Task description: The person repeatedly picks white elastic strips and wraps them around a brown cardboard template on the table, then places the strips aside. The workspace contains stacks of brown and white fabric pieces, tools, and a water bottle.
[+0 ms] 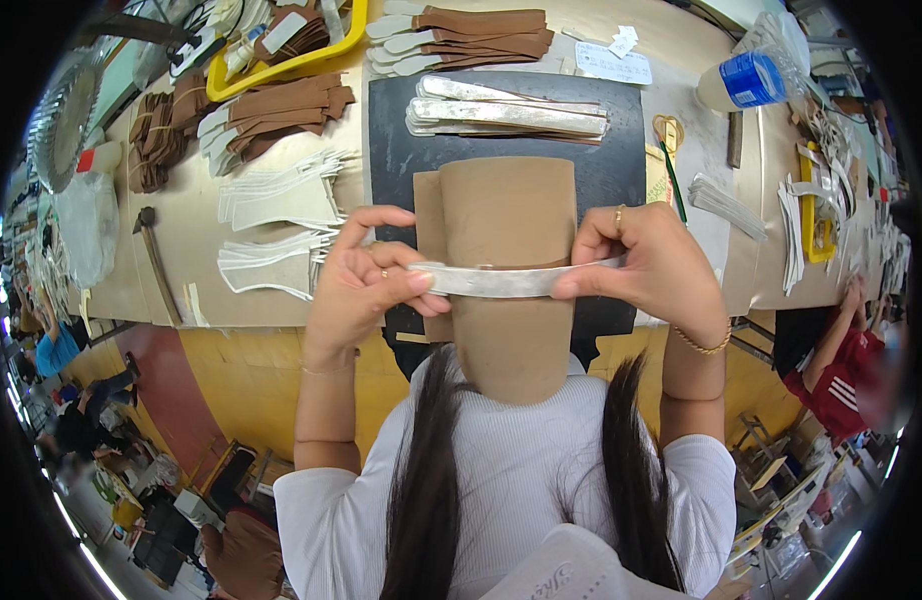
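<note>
Between my two hands a narrow whitish strip with a brown edge along its far side is stretched crosswise. My left hand pinches its left end between thumb and fingers, its index finger raised. The right end is pinched by my right hand, fingers curled. Under the strip lies a long tan curved form, reaching from the black mat toward my chest. A flat tan piece shows at its left side. Just beyond, a stack of similar whitish strips with brown edges rests on the mat.
Left on the table are white shaped pieces, brown strip bundles, a hammer and a yellow tray. More brown strips lie at the back. Rightward are a blue-labelled jar, scissors and a strip stack.
</note>
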{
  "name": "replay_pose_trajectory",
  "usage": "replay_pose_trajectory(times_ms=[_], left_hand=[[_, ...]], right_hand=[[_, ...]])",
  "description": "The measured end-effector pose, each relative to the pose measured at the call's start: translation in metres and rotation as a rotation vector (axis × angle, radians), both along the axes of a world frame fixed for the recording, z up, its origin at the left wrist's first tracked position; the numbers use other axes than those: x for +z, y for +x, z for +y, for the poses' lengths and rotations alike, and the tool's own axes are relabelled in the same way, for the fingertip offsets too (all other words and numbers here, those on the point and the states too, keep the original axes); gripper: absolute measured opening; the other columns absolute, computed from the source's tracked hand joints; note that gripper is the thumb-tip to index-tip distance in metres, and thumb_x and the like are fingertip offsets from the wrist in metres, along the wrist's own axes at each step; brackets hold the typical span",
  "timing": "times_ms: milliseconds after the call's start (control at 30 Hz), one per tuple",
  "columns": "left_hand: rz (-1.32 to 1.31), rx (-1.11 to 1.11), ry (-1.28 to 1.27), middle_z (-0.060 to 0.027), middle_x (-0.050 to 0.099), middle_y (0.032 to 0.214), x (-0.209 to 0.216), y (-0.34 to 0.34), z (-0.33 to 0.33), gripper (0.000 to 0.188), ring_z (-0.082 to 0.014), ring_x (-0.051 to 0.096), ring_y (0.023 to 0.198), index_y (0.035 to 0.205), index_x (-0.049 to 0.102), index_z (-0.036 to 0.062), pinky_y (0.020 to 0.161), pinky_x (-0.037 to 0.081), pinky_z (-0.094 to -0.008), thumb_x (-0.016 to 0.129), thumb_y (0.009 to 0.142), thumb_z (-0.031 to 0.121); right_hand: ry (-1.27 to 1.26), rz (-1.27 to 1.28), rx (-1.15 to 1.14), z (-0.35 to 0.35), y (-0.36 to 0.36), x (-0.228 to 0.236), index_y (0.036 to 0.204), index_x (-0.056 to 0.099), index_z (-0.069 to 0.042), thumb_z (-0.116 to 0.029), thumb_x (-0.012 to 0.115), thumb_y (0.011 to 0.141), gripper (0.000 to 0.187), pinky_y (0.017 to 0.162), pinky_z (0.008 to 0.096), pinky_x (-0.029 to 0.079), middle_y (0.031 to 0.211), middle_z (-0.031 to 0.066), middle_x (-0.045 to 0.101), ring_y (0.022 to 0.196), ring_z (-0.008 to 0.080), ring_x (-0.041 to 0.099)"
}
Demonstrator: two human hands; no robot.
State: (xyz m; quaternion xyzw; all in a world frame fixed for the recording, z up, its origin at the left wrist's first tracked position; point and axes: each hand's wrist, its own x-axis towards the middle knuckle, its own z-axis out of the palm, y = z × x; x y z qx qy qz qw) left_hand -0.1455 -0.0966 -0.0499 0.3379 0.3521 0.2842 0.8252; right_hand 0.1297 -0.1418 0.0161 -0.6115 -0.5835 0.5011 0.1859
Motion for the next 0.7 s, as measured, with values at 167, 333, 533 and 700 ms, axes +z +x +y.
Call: replay_pose_trajectory(times_ms=[167, 333, 533, 700], left_hand=[[0.004, -0.048, 0.044, -0.0200, 0.065, 0.081, -0.009, -0.024, 0.022, 0.055, -0.0273, 0.068, 0.067, 0.124, 0.033, 0.0008, 0.057, 0.059, -0.0328, 0.062, 0.078, -0.010], [-0.042, -0.059, 0.041, -0.0213, 0.065, 0.083, -0.029, -0.026, 0.023, 0.056, -0.0284, 0.068, 0.067, 0.126, 0.032, 0.0019, 0.057, 0.059, -0.0343, 0.063, 0.080, -0.009], [-0.108, -0.059, 0.038, -0.0226, 0.065, 0.084, -0.047, -0.019, 0.018, 0.056, -0.0289, 0.068, 0.069, 0.127, 0.031, 0.0047, 0.059, 0.060, -0.0355, 0.061, 0.081, -0.009], [-0.118, -0.070, 0.030, -0.0220, 0.065, 0.083, -0.054, -0.012, 0.019, 0.057, -0.0279, 0.067, 0.068, 0.127, 0.031, 0.0050, 0.058, 0.059, -0.0343, 0.061, 0.081, -0.009]], right_hand=[[0.044, 0.222, -0.035, -0.016, 0.020, -0.011, 0.073, 0.065, -0.002, -0.027, 0.080, 0.071, 0.029, 0.048, 0.0217, 0.037, 0.060, 0.0005, 0.059, 0.051, 0.0071, 0.048], [-0.244, 0.438, -0.214, -0.021, 0.027, -0.018, 0.076, 0.063, -0.002, -0.018, 0.077, 0.076, 0.022, 0.050, 0.0175, 0.042, 0.064, -0.0002, 0.060, 0.055, 0.0052, 0.054], [-0.290, 0.635, -0.314, -0.028, 0.021, -0.043, 0.078, 0.063, 0.000, -0.020, 0.075, 0.079, 0.023, 0.052, 0.0174, 0.045, 0.063, 0.0012, 0.060, 0.056, 0.0056, 0.057], [-0.298, 0.719, -0.343, -0.031, 0.018, -0.060, 0.078, 0.063, 0.000, -0.023, 0.075, 0.079, 0.026, 0.052, 0.0170, 0.044, 0.063, 0.0016, 0.060, 0.056, 0.0056, 0.056]])
